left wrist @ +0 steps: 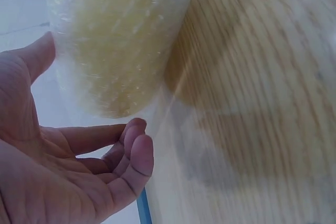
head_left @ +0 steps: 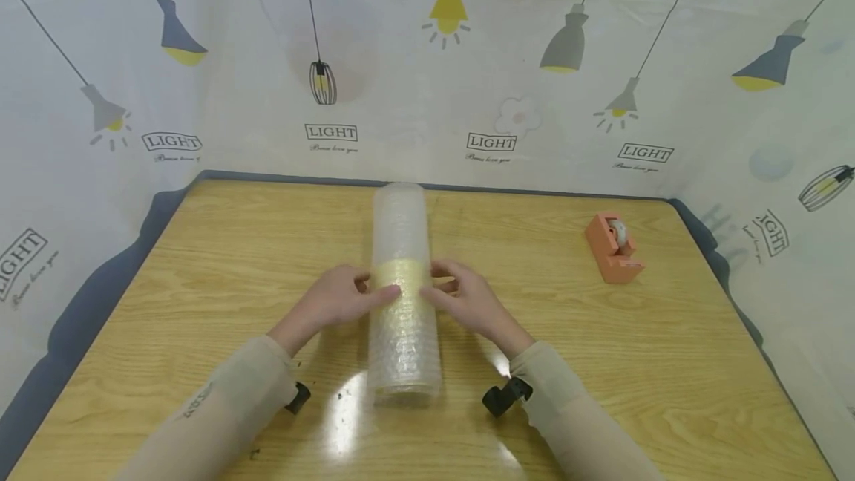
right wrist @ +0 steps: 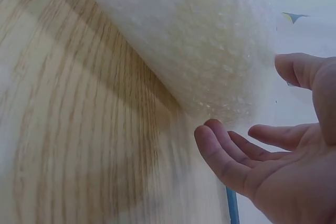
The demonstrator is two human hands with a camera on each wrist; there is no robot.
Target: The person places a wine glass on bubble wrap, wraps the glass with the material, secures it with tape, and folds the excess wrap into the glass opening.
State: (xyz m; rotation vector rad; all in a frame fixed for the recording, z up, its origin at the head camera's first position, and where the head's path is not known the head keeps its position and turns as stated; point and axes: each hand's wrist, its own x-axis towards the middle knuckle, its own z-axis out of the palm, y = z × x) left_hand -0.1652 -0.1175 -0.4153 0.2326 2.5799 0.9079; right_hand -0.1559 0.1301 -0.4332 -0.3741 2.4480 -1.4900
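The left hand point(head_left: 337, 297) and the right hand point(head_left: 473, 301) touch the sides of a bubble-wrap roll point(head_left: 406, 321).
From my far-off seat, I see the roll lying longways on the wooden table point(head_left: 534, 243), with its yellow middle point(head_left: 409, 273) between the hands. Each thumb touches the roll and is spread well apart from its fingers; the other fingers bend loosely by its lower side, and I cannot tell how hard they press. To do this well, I think I should push softly and evenly from both sides, so the roll stays straight and no bubbles pop. The pink-orange tape dispenser point(head_left: 609, 252) sits well apart, to the right.
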